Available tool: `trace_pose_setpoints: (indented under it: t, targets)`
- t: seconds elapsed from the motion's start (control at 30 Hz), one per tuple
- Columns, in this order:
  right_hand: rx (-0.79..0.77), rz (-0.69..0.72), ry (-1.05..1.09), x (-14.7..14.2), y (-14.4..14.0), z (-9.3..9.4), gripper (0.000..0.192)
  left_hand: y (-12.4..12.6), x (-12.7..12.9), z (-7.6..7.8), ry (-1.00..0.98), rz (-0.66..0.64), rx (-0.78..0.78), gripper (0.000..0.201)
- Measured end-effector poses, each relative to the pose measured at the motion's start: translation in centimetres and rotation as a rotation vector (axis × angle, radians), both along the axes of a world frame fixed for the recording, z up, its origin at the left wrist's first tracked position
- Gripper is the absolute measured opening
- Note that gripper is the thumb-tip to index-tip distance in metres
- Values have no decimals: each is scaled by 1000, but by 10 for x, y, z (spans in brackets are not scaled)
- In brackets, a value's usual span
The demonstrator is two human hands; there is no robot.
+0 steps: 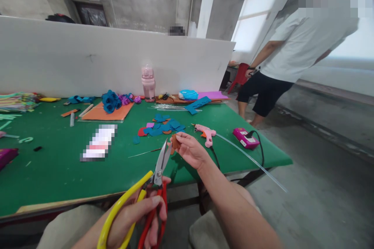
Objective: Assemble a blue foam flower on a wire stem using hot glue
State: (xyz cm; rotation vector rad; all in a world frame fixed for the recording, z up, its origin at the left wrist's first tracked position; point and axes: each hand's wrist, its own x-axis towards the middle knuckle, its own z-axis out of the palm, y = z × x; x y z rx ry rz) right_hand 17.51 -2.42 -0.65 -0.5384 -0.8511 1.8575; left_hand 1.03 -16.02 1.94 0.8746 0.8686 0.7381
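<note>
The left hand [137,218] is closed around the yellow and red handles of a pair of steel-bladed scissors [152,186], fingers wrapped through and over the loops. The blades point up and away and look nearly shut, their tip almost touching a small brown felt scrap [175,141]. The right hand [191,149] pinches that scrap between thumb and fingertips, the other fingers loosely curled, and holds it in the air above the near edge of the green felt-covered table [58,171].

The fingertips sit very near the blade tip, so I judge that a cut on so small a piece could nick a finger, or the scrap could twist out of the pinch and drop.

Just beyond the right hand lies a pink glue gun [206,133] with a clear glue stick [251,159] trailing off the table's edge, near enough for a wrist to knock. Farther back is a scatter of blue felt cut-outs [165,126], a pink water bottle [148,81] against the white partition board [87,58], and a pink box with a black cable [246,139]. A person in a white shirt [292,50] stands well apart on the right.
</note>
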Motion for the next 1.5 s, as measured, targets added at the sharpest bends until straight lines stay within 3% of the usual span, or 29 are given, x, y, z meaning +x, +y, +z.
trace_pose_setpoints:
  t: [0.43,0.93,1.13,1.3,1.5]
  targets:
    - [7,5,3,-1,1,0,11,2,0,7,33,-37,-15,44]
    - [-12,13,-9,-2,0,-1,15,1,0,3,20,-33,-20,44]
    - [-73,-88,-10,-1,4,-4,13,-2,-1,-3,3,-15,2,49]
    - [-164,-44,39,0,4,-6,14,-1,-1,-4,8,-27,-9,51]
    - [-132,-104,-3,-2,4,-6,12,-4,0,-5,35,-37,-39,48]
